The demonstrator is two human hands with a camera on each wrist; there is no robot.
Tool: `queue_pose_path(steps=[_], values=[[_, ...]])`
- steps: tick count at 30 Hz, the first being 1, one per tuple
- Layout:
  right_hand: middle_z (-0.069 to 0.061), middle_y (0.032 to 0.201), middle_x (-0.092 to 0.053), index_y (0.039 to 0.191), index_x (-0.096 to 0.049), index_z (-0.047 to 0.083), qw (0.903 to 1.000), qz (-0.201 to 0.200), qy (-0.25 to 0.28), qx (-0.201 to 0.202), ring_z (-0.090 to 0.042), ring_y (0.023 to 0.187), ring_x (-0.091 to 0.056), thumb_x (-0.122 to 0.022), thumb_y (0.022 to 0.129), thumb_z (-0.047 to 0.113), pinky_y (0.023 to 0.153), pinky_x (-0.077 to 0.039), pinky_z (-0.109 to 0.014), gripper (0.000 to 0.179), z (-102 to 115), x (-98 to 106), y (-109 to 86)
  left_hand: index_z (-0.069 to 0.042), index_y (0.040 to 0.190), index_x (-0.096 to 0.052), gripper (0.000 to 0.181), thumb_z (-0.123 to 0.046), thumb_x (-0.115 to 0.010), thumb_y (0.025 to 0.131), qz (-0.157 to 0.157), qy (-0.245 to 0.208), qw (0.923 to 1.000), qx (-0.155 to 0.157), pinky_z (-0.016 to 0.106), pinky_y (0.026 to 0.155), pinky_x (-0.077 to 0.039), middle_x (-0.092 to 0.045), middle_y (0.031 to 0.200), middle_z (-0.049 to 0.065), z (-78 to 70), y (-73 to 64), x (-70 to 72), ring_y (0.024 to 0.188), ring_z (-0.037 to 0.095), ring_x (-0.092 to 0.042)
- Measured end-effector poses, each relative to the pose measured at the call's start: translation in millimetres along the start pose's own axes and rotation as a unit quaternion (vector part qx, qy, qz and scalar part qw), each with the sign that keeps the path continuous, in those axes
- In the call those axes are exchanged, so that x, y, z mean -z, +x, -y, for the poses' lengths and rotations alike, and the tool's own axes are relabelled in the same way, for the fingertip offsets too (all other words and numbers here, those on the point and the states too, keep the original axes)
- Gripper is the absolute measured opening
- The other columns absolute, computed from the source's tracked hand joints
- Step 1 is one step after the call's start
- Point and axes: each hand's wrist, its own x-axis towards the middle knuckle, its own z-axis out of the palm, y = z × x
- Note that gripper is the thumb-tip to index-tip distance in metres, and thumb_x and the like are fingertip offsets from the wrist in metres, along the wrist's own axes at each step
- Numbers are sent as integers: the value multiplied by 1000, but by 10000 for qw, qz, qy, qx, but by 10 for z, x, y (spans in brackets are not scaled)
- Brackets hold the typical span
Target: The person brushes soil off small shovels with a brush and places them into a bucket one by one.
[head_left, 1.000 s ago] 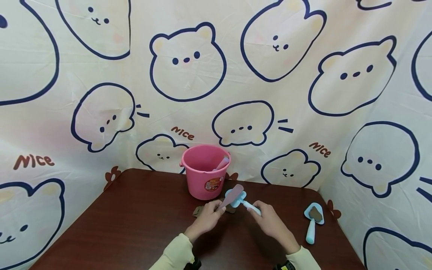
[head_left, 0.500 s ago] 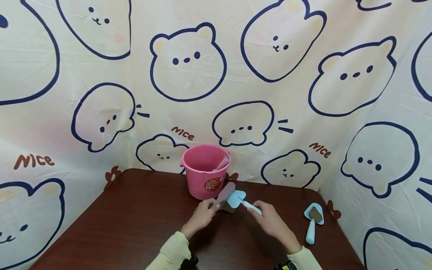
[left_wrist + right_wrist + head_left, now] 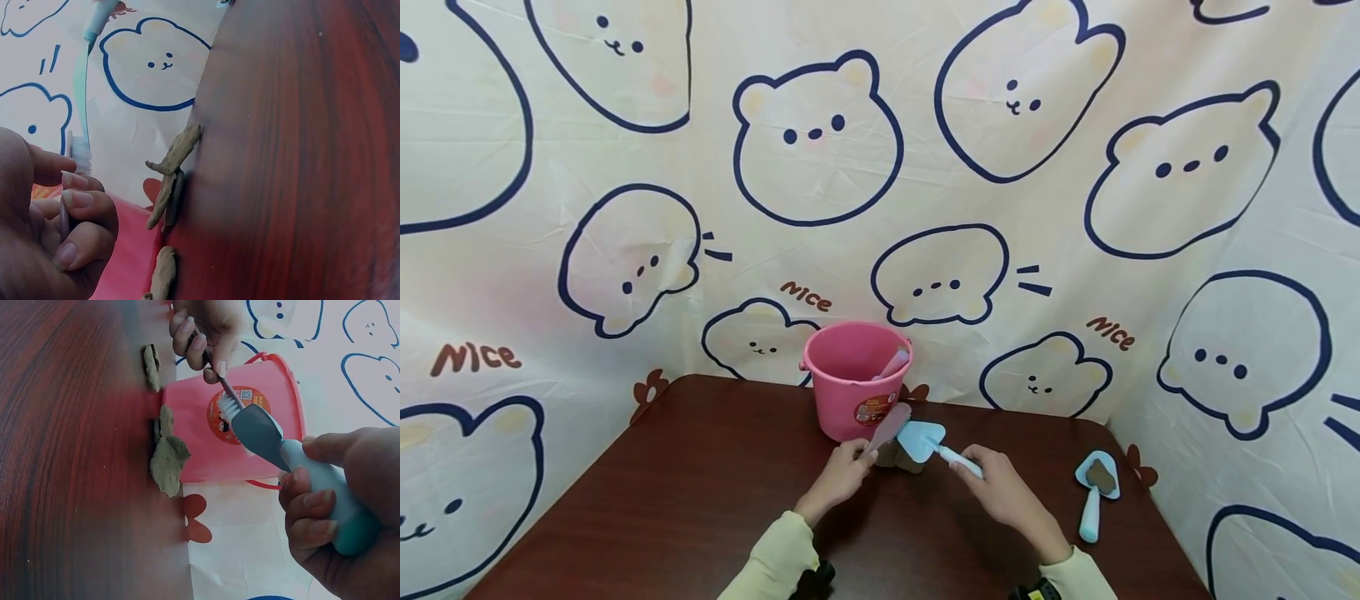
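In the head view my left hand point(image 3: 838, 475) holds a mauve brush point(image 3: 889, 423) by its thin handle, and its white bristles point(image 3: 229, 407) show in the right wrist view. My right hand point(image 3: 997, 485) grips the pale handle of a light blue toy shovel point(image 3: 920, 440), fingers curled round it in the right wrist view. The brush head is at the left edge of the shovel's blade point(image 3: 257, 432); whether they touch I cannot tell. Several flat brown pieces point(image 3: 169, 464) lie on the table below both tools.
Just behind the hands stands a pink bucket point(image 3: 842, 412) with a pale pinkish tool point(image 3: 892, 364) leaning inside. A second blue shovel point(image 3: 1091, 521), bearing a brown piece point(image 3: 1101, 476), lies at the right of the dark wooden table point(image 3: 685, 492). A patterned cloth point(image 3: 820, 258) hangs behind.
My left hand has moved left and slightly back towards me, drawing the brush from over the shovel's blade to its left edge. The right hand has stayed nearly still.
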Motion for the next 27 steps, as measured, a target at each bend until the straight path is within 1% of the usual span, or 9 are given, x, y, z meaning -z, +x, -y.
queue_pose_path(steps=[5, 10, 14, 18, 20, 22, 25, 27], values=[[-1, 69, -52, 106, -63, 5, 10000, 31, 29, 2, -11, 56, -46, -62, 102, 32, 50, -42, -26, 27, -1, 1, -1, 0, 93, -56, 22, -15, -50, 107, -80, 23, 10000, 35, 26, 51, -35, -43, 64, 0, 0, -1, 12, 54, 12, -38], [0, 69, -52, 105, -63, 5, 10000, -4, -13, 18, -10, 55, -46, -62, 102, 31, 49, -42, -26, 26, -8, -7, 12, 0, 93, -57, 21, -14, -50, 107, -96, 11, 10000, -4, 25, 52, -34, -43, 64, 0, -70, 2, 6, 55, 12, -39], [0, 69, -51, 105, -64, 6, 10000, -11, 6, 28, -9, 56, -45, -62, 102, 31, 49, -41, -25, 25, -20, -12, 17, 2, 99, -59, 22, -17, -51, 107, 4, -71, 10000, -1, 26, 54, -37, -46, 68, 1, -161, -8, -14, 57, 12, -41], [0, 70, -51, 104, -64, 6, 10000, 1, -2, 26, -9, 56, -46, -63, 102, 31, 50, -41, -25, 25, -44, -19, 32, 5, 108, -59, 26, -21, -52, 106, 139, -147, 9997, 106, 26, 55, -39, -48, 72, 2, -249, -27, -49, 60, 13, -42], [0, 70, -51, 104, -64, 6, 10000, 10, 1, 33, -9, 56, -45, -63, 102, 31, 50, -41, -25, 25, -55, -22, 38, 0, 108, -61, 25, -23, -52, 106, 161, -60, 9997, 177, 28, 56, -38, -50, 74, 2, -302, -43, -72, 61, 14, -44], [0, 70, -51, 104, -64, 6, 10000, 15, -13, 47, -9, 56, -45, -63, 102, 31, 49, -41, -25, 25, -61, -25, 42, -4, 106, -62, 23, -25, -52, 107, 184, 62, 9997, 163, 28, 55, -38, -50, 74, 1, -341, -56, -100, 61, 14, -45], [0, 70, -52, 105, -64, 6, 10000, 13, -31, 65, -9, 56, -46, -62, 102, 30, 50, -42, -25, 25, -67, -32, 47, -7, 101, -62, 20, -24, -51, 107, 261, 61, 9996, 35, 28, 55, -37, -50, 73, 0, -385, -74, -140, 61, 13, -44], [0, 70, -52, 105, -64, 6, 10000, 5, -49, 74, -9, 56, -47, -62, 102, 30, 50, -42, -25, 24, -71, -38, 50, -5, 102, -61, 20, -21, -51, 107, 352, -75, 9993, -77, 26, 55, -37, -48, 72, 0, -397, -84, -161, 60, 12, -43]])
